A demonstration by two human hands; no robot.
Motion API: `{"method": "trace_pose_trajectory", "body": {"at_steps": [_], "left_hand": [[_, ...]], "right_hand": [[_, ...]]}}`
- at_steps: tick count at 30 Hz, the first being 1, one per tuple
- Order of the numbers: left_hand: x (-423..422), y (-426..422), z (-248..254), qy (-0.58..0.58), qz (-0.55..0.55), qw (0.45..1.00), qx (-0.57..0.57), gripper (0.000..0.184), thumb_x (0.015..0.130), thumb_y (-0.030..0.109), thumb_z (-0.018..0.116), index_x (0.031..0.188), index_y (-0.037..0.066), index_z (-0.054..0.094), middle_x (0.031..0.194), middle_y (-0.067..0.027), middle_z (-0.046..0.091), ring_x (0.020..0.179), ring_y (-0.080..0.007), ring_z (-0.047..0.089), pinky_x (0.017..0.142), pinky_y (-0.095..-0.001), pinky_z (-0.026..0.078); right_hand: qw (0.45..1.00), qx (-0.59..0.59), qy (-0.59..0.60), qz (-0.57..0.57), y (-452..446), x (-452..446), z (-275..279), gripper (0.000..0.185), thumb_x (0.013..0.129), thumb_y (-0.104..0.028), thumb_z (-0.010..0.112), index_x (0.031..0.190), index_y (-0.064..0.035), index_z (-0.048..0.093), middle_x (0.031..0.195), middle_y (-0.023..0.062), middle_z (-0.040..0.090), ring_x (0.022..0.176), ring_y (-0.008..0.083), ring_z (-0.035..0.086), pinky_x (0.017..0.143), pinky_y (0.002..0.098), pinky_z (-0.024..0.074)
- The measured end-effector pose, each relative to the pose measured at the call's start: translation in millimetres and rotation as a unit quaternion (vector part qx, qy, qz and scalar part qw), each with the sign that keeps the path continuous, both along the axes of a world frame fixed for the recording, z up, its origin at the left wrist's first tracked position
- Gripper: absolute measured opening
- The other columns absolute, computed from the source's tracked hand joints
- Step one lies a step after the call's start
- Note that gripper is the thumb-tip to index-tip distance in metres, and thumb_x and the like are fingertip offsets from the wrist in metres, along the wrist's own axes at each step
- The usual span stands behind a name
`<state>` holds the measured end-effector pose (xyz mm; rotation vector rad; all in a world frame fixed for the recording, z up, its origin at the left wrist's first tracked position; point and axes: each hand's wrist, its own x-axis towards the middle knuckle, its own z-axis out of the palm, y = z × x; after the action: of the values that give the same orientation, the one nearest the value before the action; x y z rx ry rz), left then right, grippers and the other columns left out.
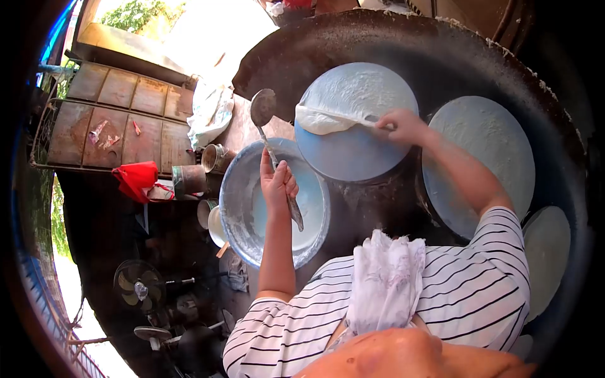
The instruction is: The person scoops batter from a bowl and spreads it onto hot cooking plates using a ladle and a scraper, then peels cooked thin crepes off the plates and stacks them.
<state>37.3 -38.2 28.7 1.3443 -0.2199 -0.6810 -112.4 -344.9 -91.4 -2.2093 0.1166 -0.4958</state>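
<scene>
In my left hand [277, 181] is a long-handled metal ladle [263, 108], its bowl up and away from me, above a wide basin [228, 217] holding milky white liquid. My right hand [403, 128] is closed round the end of a thin pale scraper [340, 114] that lies across a round steamer top [346, 157]. Thick white batter [321, 123] is bunched along the scraper's near side. Beyond it, the far half of the round top carries a rough white layer, while the near half looks smooth and bluish.
Another round top [482, 157] with a whitish film stands on the right, and a third pale disc [547, 261] is lower right. A large dark curved rim [391, 25] surrounds them. On the left are a tiled counter [126, 132], a red bag [135, 181], several buckets [189, 181] and a fan [140, 286].
</scene>
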Motion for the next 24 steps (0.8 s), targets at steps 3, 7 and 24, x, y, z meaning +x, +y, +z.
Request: {"method": "trace_pose_trajectory", "body": {"at_steps": [3, 7, 24], "left_hand": [[6, -1, 0, -0.011, 0.01, 0.998, 0.063, 0.057, 0.093, 0.006, 0.049, 0.143, 0.019, 0.024, 0.058, 0.0033, 0.034, 0.04, -0.0046, 0.03, 0.035, -0.0214, 0.027], [11, -19, -18, -0.004, 0.034, 0.998, 0.044, 0.057, 0.094, 0.007, 0.048, 0.143, 0.018, 0.023, 0.057, 0.0034, 0.033, 0.039, -0.0045, 0.029, 0.035, -0.022, 0.025], [-3, 2, -25, -0.001, -0.039, 0.998, 0.048, 0.054, 0.093, 0.008, 0.047, 0.141, 0.016, 0.023, 0.061, 0.0029, 0.035, 0.044, -0.0055, 0.033, 0.037, -0.0224, 0.029]], "right_hand": [[0.989, 0.095, 0.066, -0.096, -40, 5, 12, 0.036, 0.058, -0.004, 0.062, 0.093, -0.0037, 0.071, 0.091, 0.0143, 0.067, 0.084, 0.0312, 0.062, 0.076, 0.0362, 0.0496], [0.999, 0.009, 0.052, -0.013, -21, 45, 0, 0.032, 0.06, -0.004, 0.065, 0.092, -0.0052, 0.07, 0.092, 0.0132, 0.066, 0.088, 0.0307, 0.061, 0.08, 0.0358, 0.0481], [0.984, 0.026, 0.018, -0.173, 5, -43, -7, 0.03, 0.06, 0.001, 0.061, 0.088, -0.0056, 0.069, 0.091, 0.012, 0.065, 0.092, 0.0296, 0.061, 0.08, 0.0361, 0.049]]}}
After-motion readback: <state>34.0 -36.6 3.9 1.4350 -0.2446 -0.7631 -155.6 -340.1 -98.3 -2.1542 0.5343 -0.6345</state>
